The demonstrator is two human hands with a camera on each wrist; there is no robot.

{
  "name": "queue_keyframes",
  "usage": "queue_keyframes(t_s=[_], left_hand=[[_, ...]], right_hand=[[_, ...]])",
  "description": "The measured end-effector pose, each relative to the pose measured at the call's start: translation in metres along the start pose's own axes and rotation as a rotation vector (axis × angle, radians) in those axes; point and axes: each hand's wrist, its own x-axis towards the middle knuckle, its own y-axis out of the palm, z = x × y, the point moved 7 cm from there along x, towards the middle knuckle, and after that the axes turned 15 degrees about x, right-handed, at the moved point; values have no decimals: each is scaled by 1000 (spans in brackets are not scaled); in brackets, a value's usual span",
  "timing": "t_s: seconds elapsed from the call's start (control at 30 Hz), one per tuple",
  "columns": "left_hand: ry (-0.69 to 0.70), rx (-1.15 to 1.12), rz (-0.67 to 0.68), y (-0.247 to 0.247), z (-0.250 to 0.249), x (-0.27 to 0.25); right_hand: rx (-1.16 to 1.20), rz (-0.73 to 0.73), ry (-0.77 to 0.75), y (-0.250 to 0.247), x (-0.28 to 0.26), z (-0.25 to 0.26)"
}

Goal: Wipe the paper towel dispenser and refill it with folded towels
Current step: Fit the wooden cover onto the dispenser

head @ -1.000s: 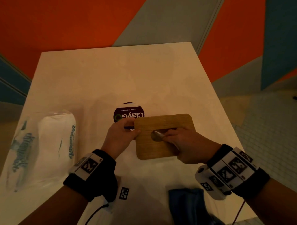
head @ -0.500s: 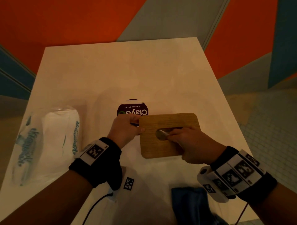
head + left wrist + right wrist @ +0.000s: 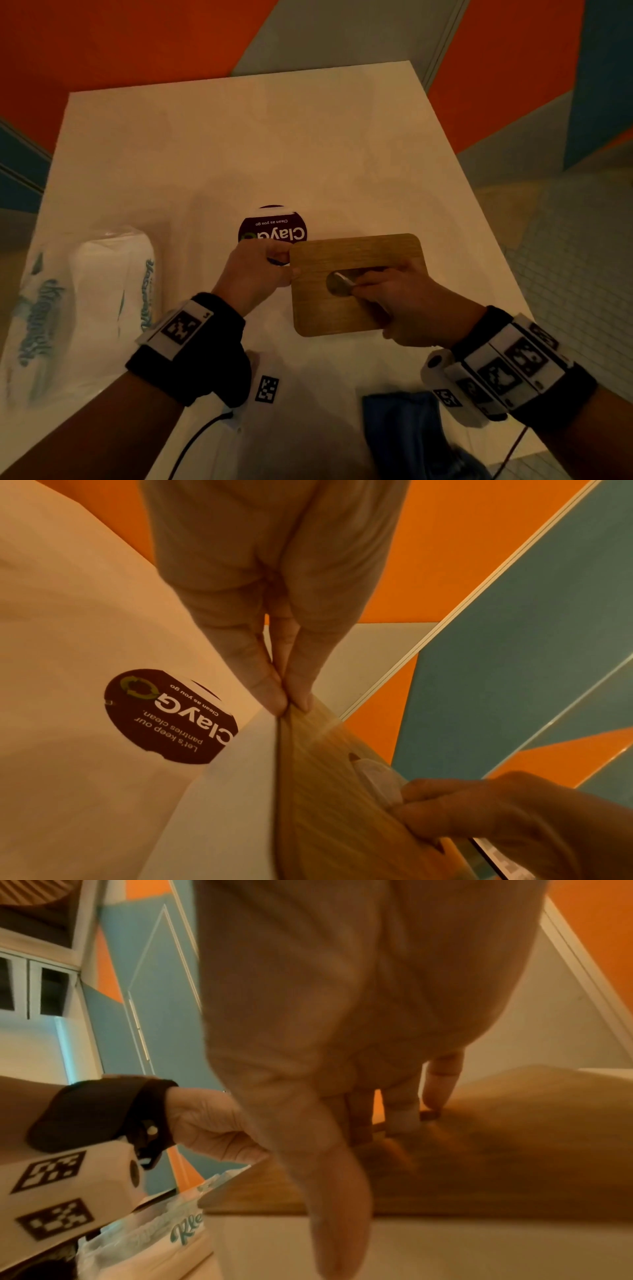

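Note:
The dispenser stands mid-table with its rounded wooden lid (image 3: 342,315) on top. My left hand (image 3: 260,270) pinches the lid's left edge between thumb and fingers (image 3: 291,704); the wrist view shows the lid (image 3: 325,791) above the white box side (image 3: 222,791). My right hand (image 3: 394,294) lies over the slot in the lid (image 3: 479,1150), its fingertips pinching a white towel (image 3: 342,277) that pokes out of the slot (image 3: 377,777). The inside of the box is hidden.
A plastic pack of white folded towels (image 3: 102,298) lies at the table's left, also seen as (image 3: 164,1240). A blue cloth (image 3: 404,431) sits at the near edge. A round dark sticker (image 3: 270,226) is behind the dispenser. Tiled floor drops off to the right.
Both hands keep their places on the lid and at the slot. Only the head view has shifted a little.

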Motion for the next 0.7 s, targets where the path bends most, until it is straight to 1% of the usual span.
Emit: queue_keyframes(t_s=[0.13, 0.27, 0.3, 0.37, 0.4, 0.43, 0.5, 0.53, 0.6, 0.63, 0.7], left_hand=[[-25, 2, 4, 5, 3, 2], [-20, 78, -36, 8, -1, 6], [13, 133, -55, 7, -5, 5], [151, 316, -93, 7, -15, -1], [237, 417, -72, 11, -19, -8], [311, 522, -11, 19, -21, -15], [398, 705, 123, 36, -16, -29], [406, 753, 154, 40, -12, -32], [399, 758, 164, 41, -8, -33], [394, 743, 169, 41, -8, -33], [380, 726, 171, 40, -9, -32]], right_hand=[[21, -6, 11, 4, 2, -3], [65, 0, 38, 5, 3, -7], [78, 4, 37, 5, 4, -7], [110, 3, 32, 5, 5, -9], [119, -6, 28, 3, 6, -10], [119, -18, 25, 2, 7, -11], [109, -29, 24, 0, 9, -13], [116, -29, 25, 0, 9, -14], [204, -66, 25, -2, 10, -16], [293, -118, 16, -5, 9, -18], [457, -283, -62, -14, 7, -19]])
